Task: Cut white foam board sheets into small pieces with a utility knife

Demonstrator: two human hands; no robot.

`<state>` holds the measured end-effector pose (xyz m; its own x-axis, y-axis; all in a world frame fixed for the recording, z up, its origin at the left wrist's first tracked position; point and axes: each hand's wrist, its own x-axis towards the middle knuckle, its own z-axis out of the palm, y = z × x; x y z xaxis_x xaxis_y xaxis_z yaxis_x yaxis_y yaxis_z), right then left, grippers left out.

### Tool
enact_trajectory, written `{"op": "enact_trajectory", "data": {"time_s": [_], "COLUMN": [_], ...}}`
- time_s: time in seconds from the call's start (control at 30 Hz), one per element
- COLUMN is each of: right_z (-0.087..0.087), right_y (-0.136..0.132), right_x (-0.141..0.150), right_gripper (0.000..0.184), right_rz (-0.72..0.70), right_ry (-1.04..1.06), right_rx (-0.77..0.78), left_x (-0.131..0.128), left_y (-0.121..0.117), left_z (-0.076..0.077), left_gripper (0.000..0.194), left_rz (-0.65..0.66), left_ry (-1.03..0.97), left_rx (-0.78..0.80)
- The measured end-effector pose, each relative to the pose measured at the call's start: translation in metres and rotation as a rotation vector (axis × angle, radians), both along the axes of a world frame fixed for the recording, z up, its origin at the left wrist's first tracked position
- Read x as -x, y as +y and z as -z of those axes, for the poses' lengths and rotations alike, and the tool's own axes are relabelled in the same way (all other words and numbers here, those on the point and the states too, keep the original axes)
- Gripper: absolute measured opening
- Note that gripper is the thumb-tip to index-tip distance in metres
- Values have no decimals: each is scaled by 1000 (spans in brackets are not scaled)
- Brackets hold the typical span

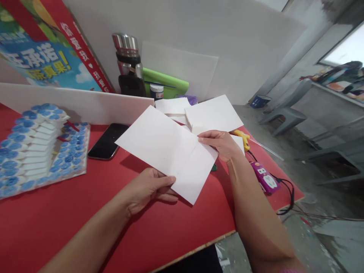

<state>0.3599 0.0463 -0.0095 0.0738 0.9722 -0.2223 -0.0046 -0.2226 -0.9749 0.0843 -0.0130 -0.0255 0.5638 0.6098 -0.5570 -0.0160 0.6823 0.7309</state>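
Note:
I hold a large white foam board sheet (pixel 162 146) above the red table (pixel 85 212), tilted toward me. My left hand (pixel 150 189) pinches its near edge, thumb on top and fingers underneath. My right hand (pixel 223 144) grips its right edge between thumb and fingers. A second white sheet (pixel 214 113) lies flat just behind it, with smaller white pieces (pixel 173 106) stacked beyond.
A blue-and-white foam model (pixel 36 148) sits at the left, a black phone (pixel 106 142) beside it. A long white board (pixel 85 106) stands behind. A steel flask (pixel 127 60), green roll (pixel 165 81), yellow glue gun (pixel 243 138) and purple power strip (pixel 264 180) line the back and right edge.

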Motion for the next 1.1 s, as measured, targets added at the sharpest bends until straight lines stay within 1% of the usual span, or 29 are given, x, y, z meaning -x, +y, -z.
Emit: {"op": "enact_trajectory", "data": {"time_s": [0.23,0.37,0.67,0.9,1.1], "right_z": [-2,-2,-2,-3,-6], "right_y": [-1,-1,-1,-3,-5], "right_x": [1,1,3,7,11], "right_gripper": [29,29,30,28,28], "right_rz": [25,39,46,70,99], "right_ry": [1,-21,-24,-12,-11], "right_rx": [-18,-26,-49,-88,-104], "left_x": [-3,-4,-5,-10,-10], "left_y": [0,0,-1,-3,-4], "left_z": [1,-1,-4,-6,-1], "left_gripper": [26,18,25,15,15], "left_rz": [-87,-86,-98,-210,-229], "left_ry": [57,56,61,82,121], "left_rx": [-12,-10,-1,-9,-26]}}
